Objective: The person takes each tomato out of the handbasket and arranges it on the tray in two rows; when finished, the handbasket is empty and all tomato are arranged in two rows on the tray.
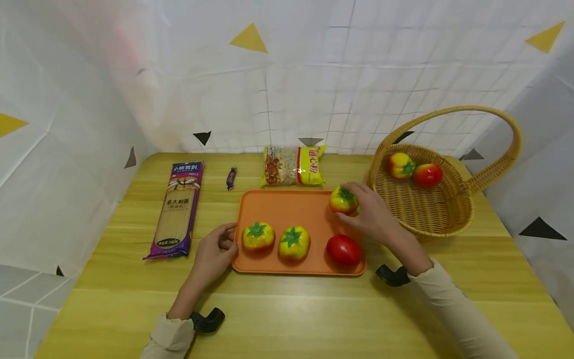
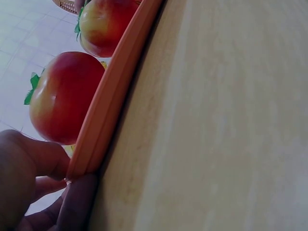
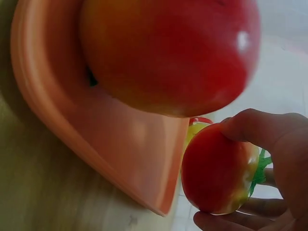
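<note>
An orange tray (image 1: 309, 209) lies on the table. My left hand (image 1: 214, 253) pinches its left rim between thumb and fingers; the left wrist view shows the fingertips (image 2: 57, 166) at the tray's corner. At the far right corner, my right hand (image 1: 372, 212) grips a yellow-and-red toy tomato (image 1: 343, 200) with green leaves; in the right wrist view, thumb and fingers curl round this tomato (image 3: 216, 173). On the tray sit two leafy tomatoes, the left one (image 1: 258, 237) and the middle one (image 1: 294, 243), plus a tomato (image 1: 343, 250) with its red side up.
A wicker basket (image 1: 403, 212) with a tall handle stands at right, with two tomatoes inside. Behind the tray lies a yellow-ended food bag (image 1: 293, 165). Left of it are a small purple-wrapped candy (image 1: 231, 178) and a long pasta packet (image 1: 177, 209). White sheeting hangs behind the table.
</note>
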Motion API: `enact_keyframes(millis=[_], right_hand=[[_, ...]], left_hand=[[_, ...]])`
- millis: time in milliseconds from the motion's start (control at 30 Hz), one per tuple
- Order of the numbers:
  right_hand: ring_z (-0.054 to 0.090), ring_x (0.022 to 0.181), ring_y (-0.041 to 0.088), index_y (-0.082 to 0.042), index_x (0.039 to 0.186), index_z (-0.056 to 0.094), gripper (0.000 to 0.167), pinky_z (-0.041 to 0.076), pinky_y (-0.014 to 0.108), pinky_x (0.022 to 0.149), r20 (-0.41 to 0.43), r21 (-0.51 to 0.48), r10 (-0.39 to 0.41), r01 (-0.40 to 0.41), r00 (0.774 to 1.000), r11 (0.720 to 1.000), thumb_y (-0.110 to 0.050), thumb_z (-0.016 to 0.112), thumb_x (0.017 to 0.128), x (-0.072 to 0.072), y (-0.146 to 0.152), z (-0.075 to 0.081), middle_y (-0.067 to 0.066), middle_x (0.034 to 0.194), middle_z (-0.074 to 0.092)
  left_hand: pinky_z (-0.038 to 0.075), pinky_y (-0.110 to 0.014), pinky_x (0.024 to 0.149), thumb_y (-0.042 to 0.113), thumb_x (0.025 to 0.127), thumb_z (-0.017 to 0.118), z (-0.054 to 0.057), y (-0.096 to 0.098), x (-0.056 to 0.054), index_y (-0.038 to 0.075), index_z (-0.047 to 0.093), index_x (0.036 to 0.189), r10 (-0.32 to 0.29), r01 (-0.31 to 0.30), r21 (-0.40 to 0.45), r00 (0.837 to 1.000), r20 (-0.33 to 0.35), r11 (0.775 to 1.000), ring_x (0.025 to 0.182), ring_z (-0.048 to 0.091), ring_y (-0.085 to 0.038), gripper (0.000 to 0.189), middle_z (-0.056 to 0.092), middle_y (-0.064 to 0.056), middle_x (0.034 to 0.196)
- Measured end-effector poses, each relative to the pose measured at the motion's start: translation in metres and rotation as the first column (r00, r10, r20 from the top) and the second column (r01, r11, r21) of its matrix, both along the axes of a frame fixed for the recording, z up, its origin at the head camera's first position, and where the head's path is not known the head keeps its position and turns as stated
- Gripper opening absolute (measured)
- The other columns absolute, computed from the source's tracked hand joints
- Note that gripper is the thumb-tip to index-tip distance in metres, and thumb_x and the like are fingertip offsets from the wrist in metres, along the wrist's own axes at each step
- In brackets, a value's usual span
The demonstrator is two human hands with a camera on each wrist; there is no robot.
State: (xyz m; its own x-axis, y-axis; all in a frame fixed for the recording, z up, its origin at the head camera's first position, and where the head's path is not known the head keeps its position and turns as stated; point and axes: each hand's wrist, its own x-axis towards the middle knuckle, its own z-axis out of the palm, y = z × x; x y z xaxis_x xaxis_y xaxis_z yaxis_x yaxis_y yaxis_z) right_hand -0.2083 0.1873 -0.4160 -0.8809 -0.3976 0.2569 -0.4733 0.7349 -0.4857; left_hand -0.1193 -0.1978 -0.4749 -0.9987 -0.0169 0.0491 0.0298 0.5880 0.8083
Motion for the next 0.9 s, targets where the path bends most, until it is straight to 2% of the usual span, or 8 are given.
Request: enact_keyframes(millis=[433, 900], right_hand=[[0.055, 0.117, 0.037, -0.003, 0.138, 0.053, 0.069, 0.046, 0.055, 0.097, 0.100, 0.034, 0.007, -0.010, 0.995, 0.999, -0.021, 0.084, 0.080, -0.005, -0.001, -0.012, 0.019, 0.137, 0.051], [0.055, 0.113, 0.034, -0.005, 0.135, 0.055, 0.067, 0.048, 0.054, 0.095, 0.115, 0.055, 0.008, -0.015, 0.993, 0.998, -0.023, 0.086, 0.079, -0.004, -0.005, -0.011, 0.016, 0.134, 0.054]], left_hand=[[0.053, -0.033, 0.072, 0.004, 0.086, 0.069, 0.002, 0.002, 0.000, 0.013, 0.062, 0.136, -0.010, 0.010, 0.002, 1.000, 0.005, 1.000, 0.081, 0.065, -0.015, 0.051, 0.067, -0.005, 0.101], [0.052, -0.031, 0.071, 0.003, 0.086, 0.067, 0.002, 0.001, 0.001, 0.013, 0.062, 0.136, 0.005, -0.005, 0.006, 1.000, 0.012, 1.000, 0.082, 0.065, -0.015, 0.052, 0.067, -0.005, 0.102]])
